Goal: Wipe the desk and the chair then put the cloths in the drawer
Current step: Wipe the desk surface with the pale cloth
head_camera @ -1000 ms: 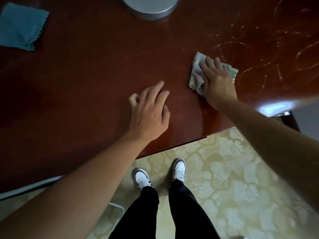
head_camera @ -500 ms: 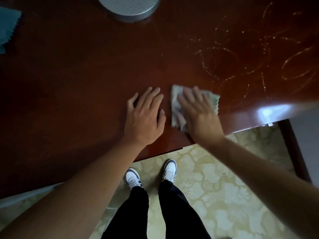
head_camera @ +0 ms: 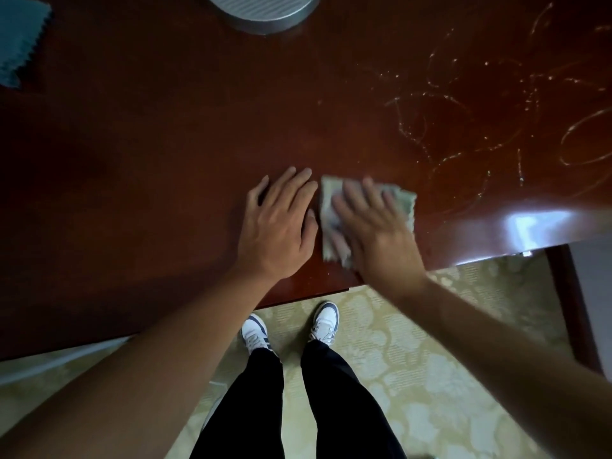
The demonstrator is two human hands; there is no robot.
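Note:
A pale green-grey cloth [head_camera: 402, 200] lies flat on the dark red-brown desk [head_camera: 149, 154] near its front edge. My right hand [head_camera: 374, 233] presses down on it with straight fingers, and it looks blurred. Just left of the cloth, my left hand [head_camera: 281, 226] rests flat on the bare wood, its fingers almost touching the cloth's edge. A second cloth, teal with a zigzag edge [head_camera: 20, 41], lies at the desk's far left corner of the view. No chair or drawer is in sight.
A round grey ribbed base [head_camera: 265, 11] stands at the desk's back middle. Pale streaky marks [head_camera: 496, 120] cover the desk's right part. The desk's front edge runs just behind my hands; below it are patterned carpet [head_camera: 414, 359] and my shoes.
My right hand has slid the pale cloth leftward and toward the front edge, ending beside my left hand. My left hand stayed flat in roughly the same place.

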